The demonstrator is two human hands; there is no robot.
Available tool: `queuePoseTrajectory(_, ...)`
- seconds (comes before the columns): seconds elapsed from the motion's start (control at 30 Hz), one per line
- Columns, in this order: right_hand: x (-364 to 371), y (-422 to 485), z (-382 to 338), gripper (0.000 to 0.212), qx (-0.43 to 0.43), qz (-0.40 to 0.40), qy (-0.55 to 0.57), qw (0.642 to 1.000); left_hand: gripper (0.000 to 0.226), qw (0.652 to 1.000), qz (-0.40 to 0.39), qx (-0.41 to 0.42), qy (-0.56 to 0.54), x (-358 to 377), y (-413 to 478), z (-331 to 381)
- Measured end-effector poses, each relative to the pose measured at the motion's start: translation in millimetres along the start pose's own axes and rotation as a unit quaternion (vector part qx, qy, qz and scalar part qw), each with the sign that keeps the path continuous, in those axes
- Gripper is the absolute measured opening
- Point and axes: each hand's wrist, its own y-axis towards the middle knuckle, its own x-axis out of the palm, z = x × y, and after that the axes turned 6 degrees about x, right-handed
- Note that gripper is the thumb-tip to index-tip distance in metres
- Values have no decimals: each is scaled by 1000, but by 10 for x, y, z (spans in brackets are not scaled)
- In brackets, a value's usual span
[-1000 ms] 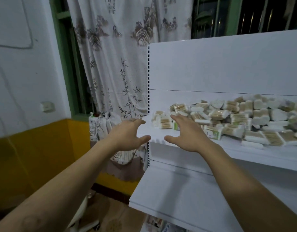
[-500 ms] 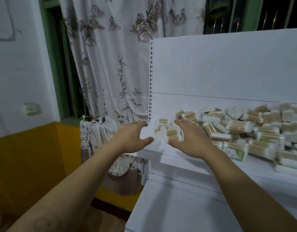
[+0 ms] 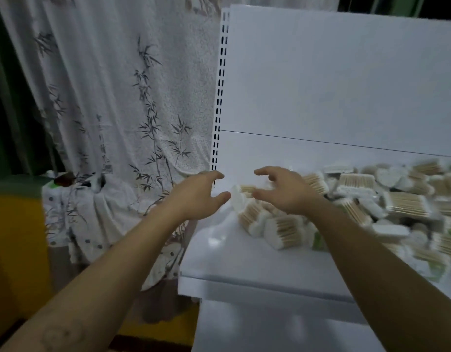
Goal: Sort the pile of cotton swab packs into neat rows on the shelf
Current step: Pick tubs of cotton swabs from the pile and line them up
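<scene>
The left hand [image 3: 200, 195] is wide, fingers and thumb spread and lightly curved, holding nothing, over the left edge of the shelf [image 3: 232, 257] near its back corner. The right hand [image 3: 285, 193] faces it across a gap, equally wide and empty, above the leftmost packs of the pile of cotton swab packs [image 3: 402, 204], which lies heaped from there toward the shelf's right edge; whether the fingers touch a pack cannot be told
</scene>
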Motion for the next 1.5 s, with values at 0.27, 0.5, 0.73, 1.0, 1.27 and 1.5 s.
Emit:
queuePoseTrajectory(0.27,125,528,-129,28,11,-24,-52,998,56,999,-23,39,-4,278,526,-368)
queuePoseTrajectory(0.5,173,822,-163,35,19,-37,-120,992,55,995,-67,36,-65,450,818,-504)
queuePoseTrajectory(0.73,163,941,-102,37,25,-64,-171,983,63,985,-136,2,-104,605,1102,-447)
queuePoseTrajectory(1.0,213,967,-36,39,-10,-92,-174,980,61,987,-155,-26,-42,648,1256,-379)
queuePoseTrajectory(1.27,73,1119,5,38,-37,-99,-150,983,48,993,-11,-60,-98,489,1400,-529)
queuePoseTrajectory(1.5,43,1099,8,35,-59,-139,-150,977,61,996,24,-75,38,624,1471,-503)
